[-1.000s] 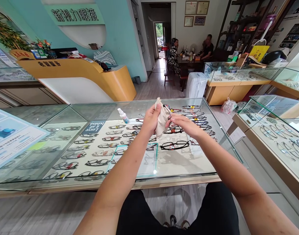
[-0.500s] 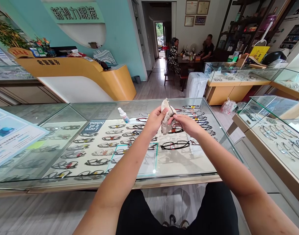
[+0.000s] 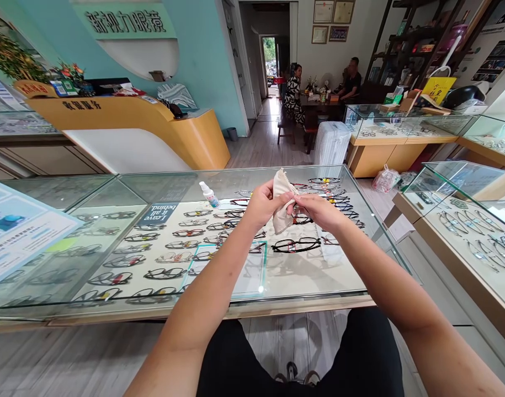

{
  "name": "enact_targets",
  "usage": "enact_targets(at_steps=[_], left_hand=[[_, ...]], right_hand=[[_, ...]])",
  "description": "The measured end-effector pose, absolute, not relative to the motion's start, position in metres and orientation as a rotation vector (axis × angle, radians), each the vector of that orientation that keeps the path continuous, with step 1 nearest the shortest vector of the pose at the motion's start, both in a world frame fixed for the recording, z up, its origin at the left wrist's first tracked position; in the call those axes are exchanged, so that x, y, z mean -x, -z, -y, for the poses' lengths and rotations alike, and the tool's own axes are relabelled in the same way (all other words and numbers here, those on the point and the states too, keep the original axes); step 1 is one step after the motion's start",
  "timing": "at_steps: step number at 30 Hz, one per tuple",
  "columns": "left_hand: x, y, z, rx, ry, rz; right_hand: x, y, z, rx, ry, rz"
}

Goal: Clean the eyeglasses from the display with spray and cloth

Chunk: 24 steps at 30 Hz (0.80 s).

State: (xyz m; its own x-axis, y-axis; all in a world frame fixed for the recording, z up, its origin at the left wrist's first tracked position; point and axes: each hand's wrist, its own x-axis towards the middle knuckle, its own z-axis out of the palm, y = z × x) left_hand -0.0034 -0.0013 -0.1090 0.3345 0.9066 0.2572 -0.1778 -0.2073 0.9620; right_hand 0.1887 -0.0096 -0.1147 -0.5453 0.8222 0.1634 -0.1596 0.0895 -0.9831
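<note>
A cream cleaning cloth (image 3: 282,219) is bunched in my left hand (image 3: 264,205), the thumb pressed on its front. My right hand (image 3: 318,211) pinches a pair of eyeglasses mostly hidden by the cloth and fingers; only a bit of dark thin frame shows. The two hands meet at the fingertips above the glass display counter (image 3: 302,281). Below them lies a pair of black-framed glasses (image 3: 296,244). A white spray bottle (image 3: 210,195) stands on the counter to the left of my left hand.
Rows of glasses (image 3: 165,273) fill the case beneath the glass. A printed sheet (image 3: 24,231) juts in at left. More display cases (image 3: 467,242) stand to the right. Two people sit at a table (image 3: 318,102) at the back, near a wrapped suitcase (image 3: 332,144).
My left thumb has slid right and down across the cloth towards my right fingertips. The cloth has turned and covers more of the dark frame. The bottle has stayed put.
</note>
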Motion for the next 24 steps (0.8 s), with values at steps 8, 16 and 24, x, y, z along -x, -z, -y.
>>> enact_targets(at_steps=[8, 16, 24], left_hand=[[-0.003, 0.108, 0.010, -1.434, -1.310, -0.797], [0.013, 0.113, -0.009, -1.465, -1.195, -0.715], [0.008, 0.106, -0.001, -1.444, -1.213, -0.735]], right_hand=[[-0.188, 0.116, 0.013, 0.622, -1.570, 1.687], [-0.198, 0.107, 0.012, 0.699, -1.502, 1.683], [-0.196, 0.111, 0.010, 0.714, -1.537, 1.620]])
